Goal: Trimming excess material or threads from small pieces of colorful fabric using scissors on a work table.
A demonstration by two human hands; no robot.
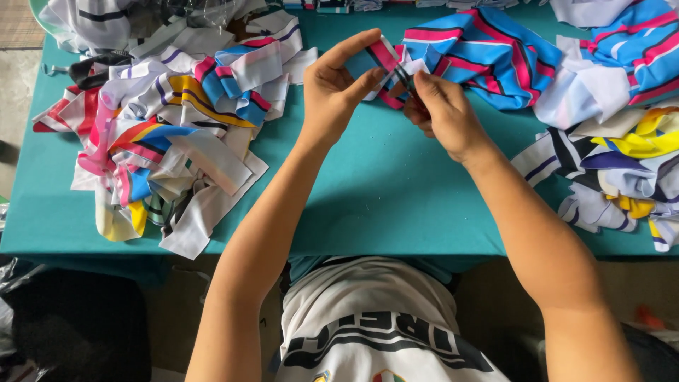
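Observation:
Over the middle of a teal table (368,191), both my hands pinch one small striped fabric piece (387,65), blue with pink, white and black bands. My left hand (338,88) grips its left end between thumb and forefinger. My right hand (440,110) pinches its right end, and something dark and thin shows at those fingertips. The piece is lifted slightly above the cloth-covered tabletop.
A heap of loose multicoloured fabric strips (163,134) lies at the left. Folded blue and pink striped cloth (488,53) sits behind my hands. More mixed pieces (622,163) pile at the right edge. A black bag (78,325) stands on the floor lower left.

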